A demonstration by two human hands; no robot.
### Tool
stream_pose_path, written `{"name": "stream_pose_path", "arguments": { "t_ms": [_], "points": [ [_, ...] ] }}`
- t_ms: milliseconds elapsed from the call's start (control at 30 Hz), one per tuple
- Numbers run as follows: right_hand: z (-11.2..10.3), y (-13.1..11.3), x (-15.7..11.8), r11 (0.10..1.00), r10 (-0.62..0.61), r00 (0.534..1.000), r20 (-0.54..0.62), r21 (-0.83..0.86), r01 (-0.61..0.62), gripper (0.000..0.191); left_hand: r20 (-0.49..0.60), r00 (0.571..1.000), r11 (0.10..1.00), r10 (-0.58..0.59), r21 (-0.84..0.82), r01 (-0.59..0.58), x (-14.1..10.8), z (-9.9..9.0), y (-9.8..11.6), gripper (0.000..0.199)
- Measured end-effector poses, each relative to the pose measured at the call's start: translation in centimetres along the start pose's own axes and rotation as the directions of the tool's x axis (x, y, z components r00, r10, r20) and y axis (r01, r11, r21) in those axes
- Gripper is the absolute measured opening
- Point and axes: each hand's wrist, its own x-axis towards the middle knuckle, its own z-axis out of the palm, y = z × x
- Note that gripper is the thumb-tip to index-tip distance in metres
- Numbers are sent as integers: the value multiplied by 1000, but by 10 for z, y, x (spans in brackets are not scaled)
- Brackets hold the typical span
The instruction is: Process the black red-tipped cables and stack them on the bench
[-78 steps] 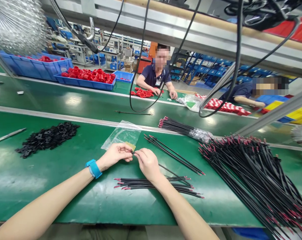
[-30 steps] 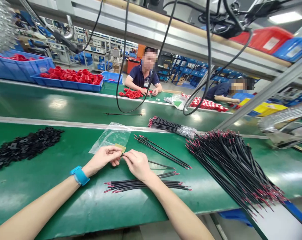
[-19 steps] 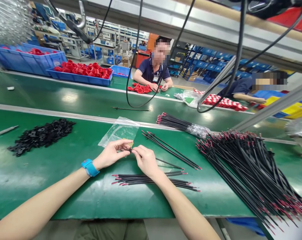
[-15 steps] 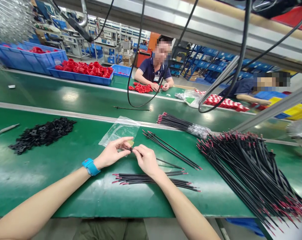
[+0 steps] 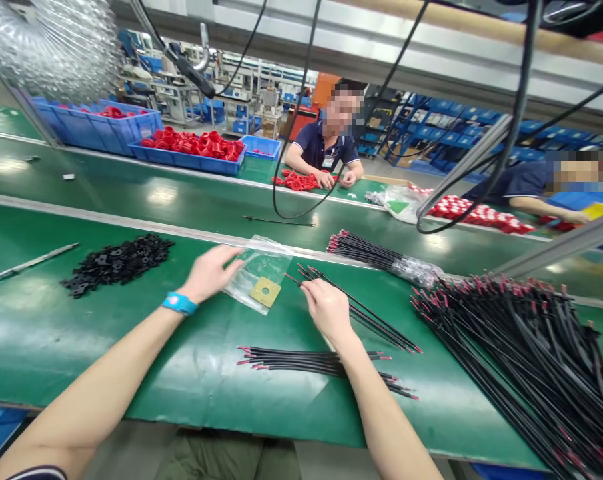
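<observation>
My right hand (image 5: 328, 310) pinches a black wire (image 5: 293, 277) near its red-tipped end, just left of a few black wires (image 5: 376, 311) lying at a slant. My left hand (image 5: 210, 273) is open, with thumb and fingers apart and nothing seen in it. It hovers by the left edge of a clear plastic bag (image 5: 254, 265). A yellow square plate (image 5: 274, 292) with a round hole lies at the bag's near end, between my hands. Closer to me is a row of black wires (image 5: 291, 359) with red ends, partly hidden by my right forearm.
Left lie a heap of small black parts (image 5: 124, 261) and a silver pen-like tool (image 5: 36, 261). A large pile of black wires (image 5: 521, 347) covers the right side; a wrapped bundle (image 5: 366, 248) lies behind. Across the bench, a person (image 5: 326, 143) handles red parts. Cables (image 5: 276, 180) hang overhead.
My hands have drawn apart: the left moved left, the right moved right with the wire. The yellow plate, mostly covered before, now shows fully. The whole view has shifted slightly.
</observation>
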Motion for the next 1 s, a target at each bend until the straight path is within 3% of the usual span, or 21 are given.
{"name": "stream_pose_path", "arguments": {
  "t_ms": [67,133,200,267,433,600,700,833,1000],
  "points": [
    [1,17,0,993,49,997,53,-106,-43,18,-41,997,914,-62,399,73,3,-20,-42,36],
    [1,27,-1,980,98,989,114,-181,-77,12,-38,988,757,-149,638,138,1,-32,-81,40],
    [1,29,-1,973,139,979,146,-205,-107,9,-104,957,636,-271,727,259,-5,-36,-109,43],
    [0,24,-1,974,169,971,168,-178,-138,10,-113,943,576,-312,767,282,-11,-34,-125,41],
    [-7,3,-3,980,128,943,306,107,-168,20,-67,936,550,-347,794,261,-15,-31,-130,34],
    [-26,-22,-9,845,-182,873,453,526,-97,37,-85,936,529,-340,806,266,-13,-31,-125,38],
    [-27,-37,-13,809,-326,815,480,587,-22,38,-118,944,527,-307,805,272,-14,-28,-123,40],
    [-21,-47,-15,800,-405,750,524,601,12,24,-111,952,544,-285,799,256,-14,-24,-119,43],
    [-22,-49,-15,779,-424,727,541,627,-13,16,-80,936,581,-342,765,277,-9,-25,-119,40]
  ]
}}
